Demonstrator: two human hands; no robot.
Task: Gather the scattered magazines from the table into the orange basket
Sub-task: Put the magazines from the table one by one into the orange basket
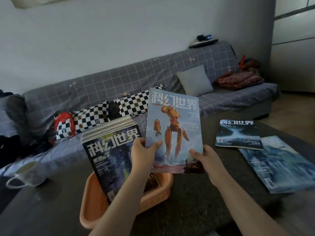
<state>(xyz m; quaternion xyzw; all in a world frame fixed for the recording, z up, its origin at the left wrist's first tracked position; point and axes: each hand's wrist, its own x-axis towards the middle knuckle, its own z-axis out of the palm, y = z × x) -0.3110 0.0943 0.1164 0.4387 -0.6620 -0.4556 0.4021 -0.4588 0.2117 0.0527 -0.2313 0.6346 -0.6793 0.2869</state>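
Observation:
I hold a magazine with an orange robot on a pale blue cover [173, 126] upright above the orange basket [92, 198]. My left hand [144, 150] grips its lower left edge, thumb on the cover. My right hand [207, 159] grips its lower right corner. A thick stack of magazines [109, 150] with a dark starry cover stands tilted in the left part of the basket. Two more magazines lie flat on the dark table at the right: a dark blue one [237, 133] and a pale icy-blue one [279, 164] partly under it.
A white mug [28, 174] sits on the table at the left. Behind the table [196, 201] stands a grey checked sofa [119, 79] with chequered cushions [88, 116], a grey pillow [194, 80] and folded red cloth [240, 80].

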